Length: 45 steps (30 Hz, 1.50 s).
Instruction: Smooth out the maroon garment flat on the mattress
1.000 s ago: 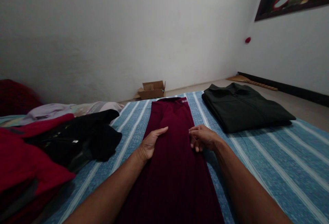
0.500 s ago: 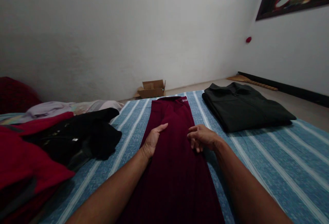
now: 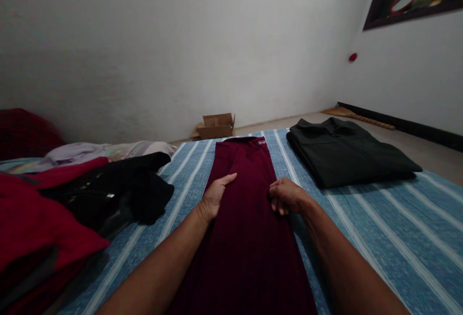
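Maroon pants (image 3: pixel 249 238) lie lengthwise before me on a blue striped bedsheet (image 3: pixel 394 238), waistband at the far end, with a small pale label at its right corner. At the left edge of the pants is my left hand (image 3: pixel 214 196); its thumb lies on top of the cloth and its fingers are tucked under, out of sight. Opposite it, my right hand (image 3: pixel 287 196) pinches the right edge between thumb and curled fingers.
A folded dark jacket (image 3: pixel 347 153) lies to the right. Red and black clothes (image 3: pixel 108 189) are heaped on the left, with pale cloth (image 3: pixel 77 152) behind them. Beyond the bed, a cardboard box (image 3: pixel 216 126) stands by the wall and a broom (image 3: pixel 356 114) lies on the floor.
My right thumb and fingers have closed on the right edge of the pants. The left hand keeps its place on the cloth; the view has shifted slightly.
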{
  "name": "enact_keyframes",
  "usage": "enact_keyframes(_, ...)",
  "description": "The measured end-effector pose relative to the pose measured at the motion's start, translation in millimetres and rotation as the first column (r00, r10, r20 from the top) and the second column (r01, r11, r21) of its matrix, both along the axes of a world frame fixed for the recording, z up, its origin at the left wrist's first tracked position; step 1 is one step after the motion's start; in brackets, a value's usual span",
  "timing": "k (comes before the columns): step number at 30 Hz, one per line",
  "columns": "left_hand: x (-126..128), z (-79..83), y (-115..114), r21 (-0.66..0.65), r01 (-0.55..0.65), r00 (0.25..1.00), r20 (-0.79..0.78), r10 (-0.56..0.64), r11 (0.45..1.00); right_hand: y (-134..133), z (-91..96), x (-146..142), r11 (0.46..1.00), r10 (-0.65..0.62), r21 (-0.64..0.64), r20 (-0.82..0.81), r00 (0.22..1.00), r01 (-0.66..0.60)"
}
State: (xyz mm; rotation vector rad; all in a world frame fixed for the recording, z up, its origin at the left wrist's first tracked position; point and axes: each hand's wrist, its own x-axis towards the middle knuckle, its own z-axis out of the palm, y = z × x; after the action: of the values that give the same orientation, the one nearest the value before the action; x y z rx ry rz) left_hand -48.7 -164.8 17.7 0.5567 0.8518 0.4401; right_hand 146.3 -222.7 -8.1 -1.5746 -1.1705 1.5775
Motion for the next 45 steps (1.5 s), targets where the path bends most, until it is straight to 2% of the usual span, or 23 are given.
enact_keyframes(5,6,3.2,15,0.179,-0.103,0.993,-0.038,0.112,0.978,1,0.5,-2,1.000,-0.019,-0.022,0.034,0.999,0.019)
enact_keyframes(7,11,5.7,27,0.224,-0.077,0.993,-0.075,0.096,0.972,1,0.3,-3,0.999,-0.025,-0.024,0.040,0.999,0.026)
enact_keyframes(9,17,7.7,40,0.265,-0.034,0.981,-0.175,0.083,0.964,1,0.3,-4,0.999,-0.025,-0.023,0.038,0.999,0.025)
enact_keyframes(12,29,7.6,61,0.395,-0.023,0.933,-0.321,0.161,0.918,0,1.1,-4,1.000,-0.017,-0.026,0.033,0.999,0.018)
enact_keyframes(15,38,3.1,79,0.481,-0.044,0.903,-0.355,0.241,0.876,-1,2.4,-4,1.000,-0.007,-0.029,0.032,0.999,0.008)
enact_keyframes(21,45,-7.1,103,0.573,-0.046,0.866,-0.385,0.318,0.818,-1,1.9,-2,0.999,0.011,-0.037,0.025,1.000,-0.010)
enact_keyframes(26,53,-16.7,115,0.691,-0.014,0.819,-0.406,0.405,0.722,0,-0.5,0,0.999,0.024,-0.026,0.022,0.999,-0.023)
enact_keyframes(31,59,-21.4,125,0.805,0.047,0.741,-0.424,0.520,0.591,-1,1.3,0,0.999,0.021,-0.026,0.037,0.999,-0.020)
enact_keyframes(39,58,-21.3,131,0.845,0.337,0.546,-0.534,0.646,0.415,-4,4.7,1,0.999,0.016,-0.031,0.056,0.998,-0.015)
enact_keyframes(42,63,-17.0,128,0.830,0.431,0.516,-0.548,0.658,0.353,-5,2.8,4,1.000,0.014,-0.026,0.052,0.999,-0.013)
enact_keyframes(45,61,-5.7,114,0.811,0.500,0.505,-0.557,0.660,0.303,-5,1.7,6,1.000,0.020,-0.019,0.066,0.998,-0.018)
